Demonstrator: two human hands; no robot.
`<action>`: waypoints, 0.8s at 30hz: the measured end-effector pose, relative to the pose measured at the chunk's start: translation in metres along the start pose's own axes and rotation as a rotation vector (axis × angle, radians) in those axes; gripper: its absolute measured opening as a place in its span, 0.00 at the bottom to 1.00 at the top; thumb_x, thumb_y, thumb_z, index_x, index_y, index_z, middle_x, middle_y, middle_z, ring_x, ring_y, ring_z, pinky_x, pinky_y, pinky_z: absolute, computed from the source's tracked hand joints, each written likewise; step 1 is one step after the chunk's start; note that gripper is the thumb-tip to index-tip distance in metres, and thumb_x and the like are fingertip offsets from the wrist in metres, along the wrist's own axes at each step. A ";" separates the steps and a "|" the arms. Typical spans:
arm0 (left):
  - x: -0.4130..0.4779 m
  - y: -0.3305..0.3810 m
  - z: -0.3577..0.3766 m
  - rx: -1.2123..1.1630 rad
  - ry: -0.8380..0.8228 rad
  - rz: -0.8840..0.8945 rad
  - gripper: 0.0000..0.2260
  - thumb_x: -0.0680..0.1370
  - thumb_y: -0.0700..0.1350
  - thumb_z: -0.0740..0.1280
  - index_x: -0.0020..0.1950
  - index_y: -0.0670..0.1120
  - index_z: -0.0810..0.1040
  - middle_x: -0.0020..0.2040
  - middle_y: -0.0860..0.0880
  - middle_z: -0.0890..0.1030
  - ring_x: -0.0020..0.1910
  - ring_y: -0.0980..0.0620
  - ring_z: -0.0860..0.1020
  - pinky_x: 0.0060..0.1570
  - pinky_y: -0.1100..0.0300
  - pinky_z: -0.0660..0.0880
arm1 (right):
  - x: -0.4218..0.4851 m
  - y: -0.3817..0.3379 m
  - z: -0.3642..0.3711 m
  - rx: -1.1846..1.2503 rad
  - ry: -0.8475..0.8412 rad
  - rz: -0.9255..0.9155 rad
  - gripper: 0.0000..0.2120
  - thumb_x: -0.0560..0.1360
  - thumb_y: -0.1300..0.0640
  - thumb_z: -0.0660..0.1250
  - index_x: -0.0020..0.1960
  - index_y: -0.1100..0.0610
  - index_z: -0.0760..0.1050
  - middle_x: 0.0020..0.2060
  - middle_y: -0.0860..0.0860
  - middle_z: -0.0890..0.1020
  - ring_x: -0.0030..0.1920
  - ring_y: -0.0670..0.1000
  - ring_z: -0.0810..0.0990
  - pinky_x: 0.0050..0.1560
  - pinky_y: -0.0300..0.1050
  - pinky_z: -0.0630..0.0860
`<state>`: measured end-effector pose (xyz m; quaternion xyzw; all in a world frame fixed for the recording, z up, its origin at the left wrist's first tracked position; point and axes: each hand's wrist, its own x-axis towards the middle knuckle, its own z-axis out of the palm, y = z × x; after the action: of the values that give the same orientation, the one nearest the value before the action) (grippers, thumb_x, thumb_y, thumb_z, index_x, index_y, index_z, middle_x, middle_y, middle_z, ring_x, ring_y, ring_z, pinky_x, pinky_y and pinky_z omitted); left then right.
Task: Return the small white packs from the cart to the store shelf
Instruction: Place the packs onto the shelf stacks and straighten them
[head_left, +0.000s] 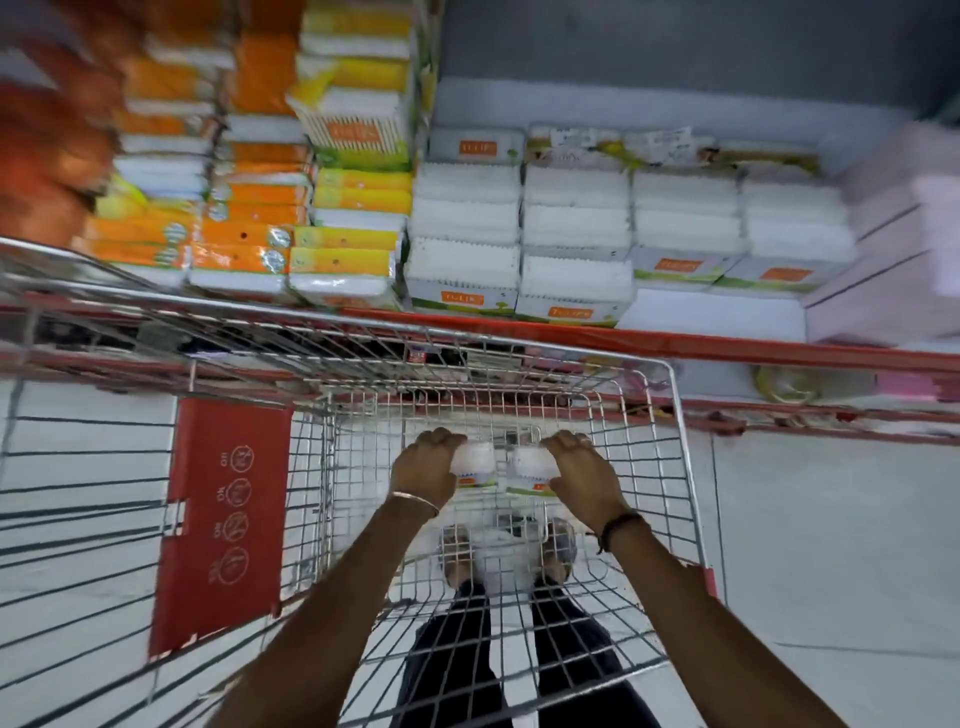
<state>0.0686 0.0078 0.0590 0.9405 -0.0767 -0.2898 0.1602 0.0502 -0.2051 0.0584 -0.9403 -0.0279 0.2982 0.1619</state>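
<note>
Both my hands reach down into the wire cart (675, 447). My left hand (423, 467) grips one small white pack (475, 465) with an orange and green label. A second small white pack (530, 467) of the same kind is held by my right hand (582, 470). The two packs sit side by side low in the basket, a little apart. Ahead, the store shelf (675, 345) with a red front edge carries rows of the same white packs (571, 234), stacked in columns. A bare white patch of shelf (711, 314) shows at the front right of those rows.
Orange and yellow packs (260, 218) fill the shelf's left part. Pale pink packs (898, 249) stand at the right. A red child-seat flap (223, 519) hangs in the cart's left side. My legs and shoes (457, 556) show through the cart floor on white tiles.
</note>
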 end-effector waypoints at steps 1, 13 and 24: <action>-0.006 0.007 -0.009 -0.006 0.035 0.011 0.25 0.71 0.36 0.67 0.67 0.47 0.70 0.66 0.46 0.73 0.64 0.43 0.71 0.58 0.48 0.74 | -0.009 -0.001 -0.012 0.020 0.023 0.004 0.27 0.72 0.62 0.68 0.70 0.55 0.65 0.70 0.53 0.69 0.69 0.56 0.66 0.64 0.50 0.71; -0.048 0.105 -0.108 -0.034 0.407 0.245 0.26 0.67 0.31 0.70 0.64 0.43 0.73 0.62 0.43 0.77 0.60 0.41 0.73 0.60 0.48 0.74 | -0.077 0.012 -0.164 0.064 0.305 -0.036 0.27 0.68 0.65 0.71 0.66 0.54 0.72 0.64 0.53 0.73 0.66 0.56 0.68 0.63 0.50 0.71; -0.037 0.209 -0.154 -0.009 0.586 0.457 0.26 0.67 0.34 0.69 0.65 0.44 0.72 0.62 0.45 0.76 0.59 0.44 0.73 0.59 0.52 0.70 | -0.096 0.076 -0.257 0.024 0.491 0.004 0.27 0.66 0.68 0.72 0.63 0.56 0.73 0.60 0.54 0.75 0.63 0.56 0.70 0.58 0.50 0.74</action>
<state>0.1145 -0.1400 0.2708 0.9414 -0.2344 0.0347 0.2402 0.1151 -0.3655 0.2847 -0.9826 0.0176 0.0616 0.1744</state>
